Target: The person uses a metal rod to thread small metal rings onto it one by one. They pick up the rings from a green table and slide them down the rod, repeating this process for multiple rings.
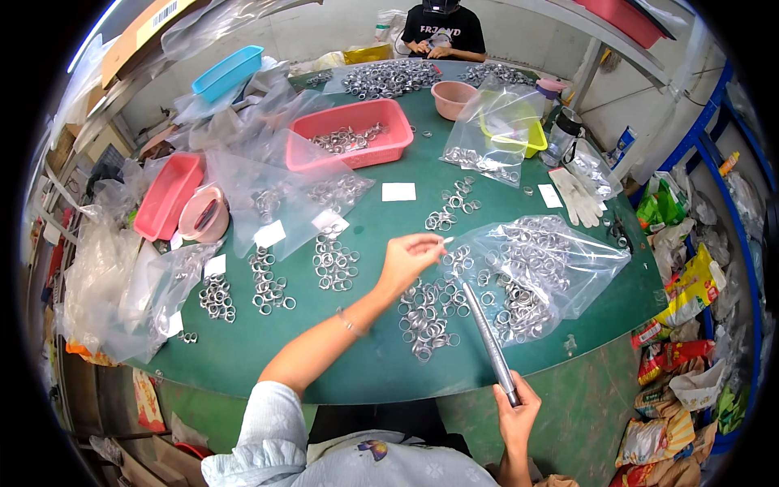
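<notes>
Slanting over the green table (324,361), a tapered metal rod (490,345) is gripped at its lower end by the right hand (518,407); its upper tip lies among loose rings (424,321). The left hand (408,260), apart from the right, is near that tip; whether its fingertips are closed on anything cannot be told. Rightward lies a clear bag (595,266) with more rings. Farther off: a pink tray (393,153) containing rings and, across the table, a person in black (444,31).
</notes>
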`<state>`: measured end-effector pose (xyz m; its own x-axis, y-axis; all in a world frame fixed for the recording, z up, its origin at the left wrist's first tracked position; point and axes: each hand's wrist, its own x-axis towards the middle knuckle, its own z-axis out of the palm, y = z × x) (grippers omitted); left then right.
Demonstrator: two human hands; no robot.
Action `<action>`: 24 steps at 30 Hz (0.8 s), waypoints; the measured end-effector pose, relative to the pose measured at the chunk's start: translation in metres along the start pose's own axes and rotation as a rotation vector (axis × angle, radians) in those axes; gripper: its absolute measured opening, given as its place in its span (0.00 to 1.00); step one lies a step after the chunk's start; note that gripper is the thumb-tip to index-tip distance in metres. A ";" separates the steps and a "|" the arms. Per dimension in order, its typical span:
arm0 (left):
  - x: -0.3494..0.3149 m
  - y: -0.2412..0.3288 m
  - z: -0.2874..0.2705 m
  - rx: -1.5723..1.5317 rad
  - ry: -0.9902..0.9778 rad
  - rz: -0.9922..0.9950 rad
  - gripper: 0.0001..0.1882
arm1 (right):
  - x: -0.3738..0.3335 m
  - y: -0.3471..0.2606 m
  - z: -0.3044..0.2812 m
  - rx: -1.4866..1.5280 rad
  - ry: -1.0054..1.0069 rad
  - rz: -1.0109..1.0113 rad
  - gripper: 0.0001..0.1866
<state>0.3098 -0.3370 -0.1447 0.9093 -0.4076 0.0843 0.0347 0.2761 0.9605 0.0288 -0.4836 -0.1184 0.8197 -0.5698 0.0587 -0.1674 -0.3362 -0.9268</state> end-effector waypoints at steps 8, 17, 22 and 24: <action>-0.105 0.027 0.012 -0.210 -0.102 0.014 0.15 | -0.007 -0.022 0.001 0.000 -0.109 -0.097 0.15; -0.156 0.063 0.038 -0.270 -0.220 -0.323 0.21 | -0.020 -0.051 -0.004 -0.168 -0.124 -0.264 0.16; -0.171 0.070 0.041 -0.235 -0.271 -0.328 0.18 | -0.029 -0.061 -0.007 -0.234 -0.113 -0.372 0.16; -0.177 0.070 0.046 -0.256 -0.292 -0.317 0.18 | -0.035 -0.065 -0.006 -0.280 -0.103 -0.438 0.17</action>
<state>0.1322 -0.2856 -0.0799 0.6847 -0.7226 -0.0951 0.4243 0.2890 0.8581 0.0074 -0.4460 -0.0579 0.8929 -0.2589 0.3684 0.0746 -0.7218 -0.6880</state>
